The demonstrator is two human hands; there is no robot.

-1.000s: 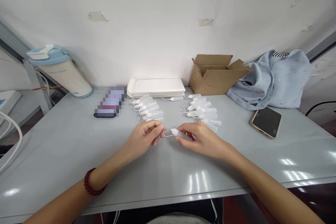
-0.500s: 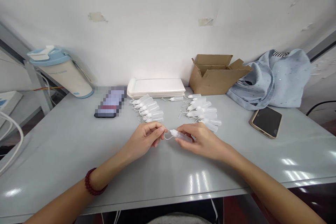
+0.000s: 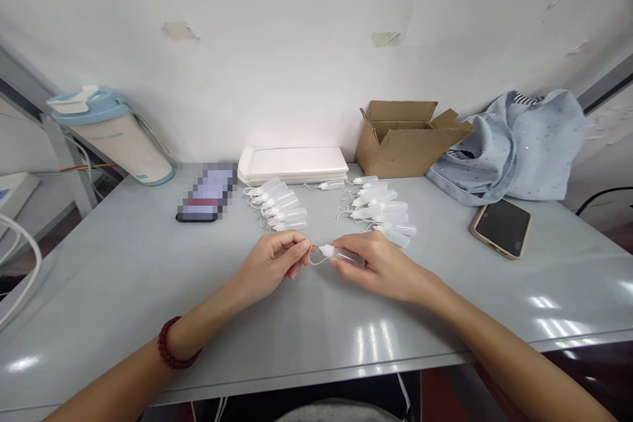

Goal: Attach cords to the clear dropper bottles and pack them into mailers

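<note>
Near the middle of the grey table (image 3: 316, 336), my right hand (image 3: 378, 264) is closed around a small translucent bottle (image 3: 346, 257), whose white tip points left. A thin white cord (image 3: 318, 263) loops from the bottle's tip end to my left hand (image 3: 281, 257), which pinches it between thumb and forefinger. Just behind my hands lie two groups of similar bottles with cords, a left group (image 3: 277, 201) and a right group (image 3: 383, 204). One more bottle (image 3: 332, 184) lies between them at the back.
A stack of white sheets or envelopes (image 3: 297, 161) lies by the wall, beside an open cardboard box (image 3: 408, 151). At the left are a tumbler (image 3: 123, 142) and a blurred phone (image 3: 208, 191). A blue cloth bag (image 3: 534, 151) and another phone (image 3: 504, 229) are at the right.
</note>
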